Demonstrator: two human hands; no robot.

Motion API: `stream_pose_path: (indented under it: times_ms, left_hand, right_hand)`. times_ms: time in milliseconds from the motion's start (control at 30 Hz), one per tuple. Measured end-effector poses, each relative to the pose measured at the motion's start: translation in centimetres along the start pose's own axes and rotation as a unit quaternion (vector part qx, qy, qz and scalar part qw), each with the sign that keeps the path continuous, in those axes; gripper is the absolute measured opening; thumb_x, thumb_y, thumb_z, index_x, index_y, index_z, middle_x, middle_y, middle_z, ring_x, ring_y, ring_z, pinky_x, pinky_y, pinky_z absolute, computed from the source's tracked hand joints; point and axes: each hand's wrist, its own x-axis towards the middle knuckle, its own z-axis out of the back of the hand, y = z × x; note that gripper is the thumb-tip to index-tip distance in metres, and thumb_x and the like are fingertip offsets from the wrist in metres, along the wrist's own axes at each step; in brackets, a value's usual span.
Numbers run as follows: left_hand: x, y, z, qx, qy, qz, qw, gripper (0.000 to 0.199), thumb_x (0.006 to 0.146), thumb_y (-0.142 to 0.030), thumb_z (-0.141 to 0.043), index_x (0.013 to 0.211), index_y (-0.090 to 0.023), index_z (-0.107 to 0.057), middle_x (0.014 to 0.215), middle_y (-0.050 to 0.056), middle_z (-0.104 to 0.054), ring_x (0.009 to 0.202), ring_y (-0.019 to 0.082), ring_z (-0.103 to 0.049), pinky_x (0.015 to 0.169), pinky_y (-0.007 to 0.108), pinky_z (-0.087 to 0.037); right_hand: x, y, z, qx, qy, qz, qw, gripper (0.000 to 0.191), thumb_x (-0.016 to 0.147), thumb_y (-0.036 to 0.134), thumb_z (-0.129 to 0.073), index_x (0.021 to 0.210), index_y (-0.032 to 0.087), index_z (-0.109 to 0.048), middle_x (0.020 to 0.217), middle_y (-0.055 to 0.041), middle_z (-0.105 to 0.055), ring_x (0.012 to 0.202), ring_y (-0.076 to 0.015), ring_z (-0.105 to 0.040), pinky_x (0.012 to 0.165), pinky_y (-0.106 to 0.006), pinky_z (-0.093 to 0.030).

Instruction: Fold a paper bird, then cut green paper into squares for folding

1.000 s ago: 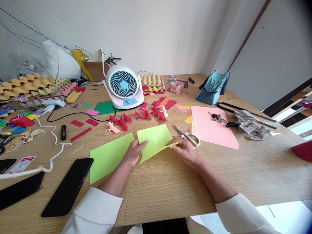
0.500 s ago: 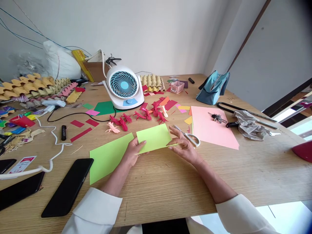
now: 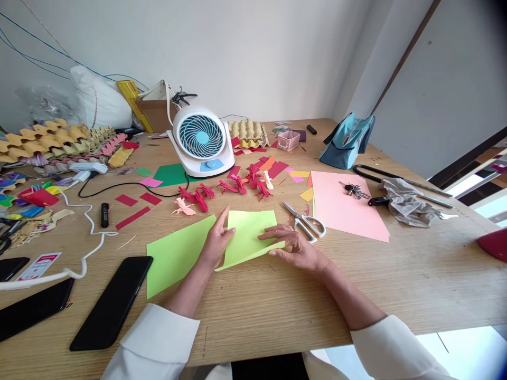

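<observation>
Nearest, a lg. black phone-like slab (image 3: pixel 113 303) lies on the wood-grain worktop (image 3: pixel 301 311), left of the person's L hand (image 3: pixel 216 243). L hand is part open, index finger straight, thumb lapped over the left edge of a lime sheet (image 3: pixel 251 227), loosely gripping it. R hand (image 3: pixel 295 247) is half curled, fingers on top of same sheet & thumb by its near right corner, paper between. Sheet sits centre, just above worktop, near edge curling up. A 2nd green sheet (image 3: pixel 174 256), flat w/ straight-cut edges, lies by L hand.

Off left: card (image 3: pixel 40 266) w/ red-and-white print, too sm. to read; black marker (image 3: pixel 104 215), its white lettering also illegible. Beyond R hand: white-handled metal scissors (image 3: pixel 311 224), blades slightly apart; then smooth pink paper (image 3: pixel 344 211) w/ keys (image 3: pixel 354 191) on it, & crumpled grey cloth (image 3: pixel 410 203) beside.

Further back: angular folded red paper figures (image 3: pixel 200 201), then round white plastic fan (image 3: pixel 201 140) w/ spiral grille & blue dial, bumpy pulp egg tray (image 3: pixel 245 132), soft blue bag (image 3: pixel 348 142).
</observation>
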Motion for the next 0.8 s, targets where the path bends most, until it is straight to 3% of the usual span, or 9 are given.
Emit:
stream_pose_path:
  times_ms: [167,267,367,500,600,667,800]
  left_hand:
    - [-0.1,-0.6,-0.5,0.022,-0.012,-0.014,1.0,0.102,0.069,-0.035,-0.077,0.155,-0.022,-0.024,0.076,0.0,-0.071,0.055,0.014,-0.061,0.051,0.023,-0.044]
    - [-0.2,-0.5,-0.6,0.031,-0.014,-0.044,0.998,0.09,0.065,-0.033,-0.08,0.146,-0.017,-0.044,0.089,0.005,-0.074,0.074,0.019,-0.066,0.064,0.026,-0.049]
    - [-0.1,0.0,-0.5,0.038,-0.007,-0.064,0.997,0.076,0.072,-0.036,-0.076,0.141,-0.016,-0.051,0.095,0.007,-0.074,0.085,0.022,-0.066,0.071,0.029,-0.049]
    - [-0.2,0.2,-0.4,0.054,-0.009,-0.089,0.995,0.071,0.079,-0.037,-0.071,0.144,-0.021,-0.047,0.086,0.003,-0.072,0.075,0.018,-0.064,0.063,0.026,-0.048]
    - [-0.6,-0.3,-0.7,0.035,0.003,-0.089,0.995,0.079,0.083,-0.034,-0.068,0.152,-0.028,-0.031,0.095,0.002,-0.072,0.072,0.015,-0.062,0.062,0.023,-0.046]
    - [-0.8,-0.6,-1.0,0.02,0.007,-0.08,0.997,0.081,0.084,-0.035,-0.066,0.154,-0.031,-0.024,0.105,0.002,-0.072,0.075,0.015,-0.063,0.065,0.023,-0.047]
    - [-1.0,-1.0,-1.3,0.014,0.004,-0.062,0.998,0.079,0.082,-0.037,-0.068,0.152,-0.029,-0.031,0.119,0.005,-0.069,0.093,0.02,-0.066,0.075,0.026,-0.05]
  right_hand:
    - [-0.2,0.2,-0.1,0.081,-0.103,-0.089,0.987,0.031,0.092,0.047,-0.057,0.082,0.024,-0.075,0.112,-0.0058,-0.071,0.11,-0.0248,-0.061,0.099,-0.041,-0.047]
    - [-0.2,-0.3,-0.1,0.112,-0.156,-0.13,0.973,0.03,0.089,0.049,-0.061,0.083,0.024,-0.075,0.11,-0.0053,-0.07,0.107,-0.0247,-0.062,0.099,-0.04,-0.046]
    - [0.0,-1.0,-0.1,0.135,-0.191,-0.149,0.961,0.025,0.084,0.048,-0.068,0.091,0.025,-0.076,0.117,-0.005,-0.068,0.113,-0.0252,-0.059,0.104,-0.04,-0.043]
    - [0.2,-1.3,-0.3,0.197,-0.207,-0.192,0.939,0.03,0.081,0.049,-0.07,0.099,0.024,-0.075,0.117,-0.0056,-0.069,0.117,-0.027,-0.058,0.1,-0.041,-0.047]
    - [0.3,-1.4,-0.5,0.256,-0.212,-0.217,0.918,0.037,0.076,0.049,-0.074,0.104,0.024,-0.073,0.115,-0.0061,-0.071,0.111,-0.0269,-0.063,0.091,-0.039,-0.052]
    - [0.3,-1.5,-0.7,0.267,-0.215,-0.228,0.911,0.038,0.074,0.049,-0.076,0.1,0.023,-0.073,0.108,-0.0063,-0.073,0.103,-0.0262,-0.066,0.087,-0.039,-0.054]
    - [0.2,-2.2,-0.9,0.259,-0.211,-0.247,0.91,0.038,0.07,0.051,-0.078,0.093,0.021,-0.073,0.084,-0.0042,-0.074,0.083,-0.0247,-0.069,0.072,-0.037,-0.056]
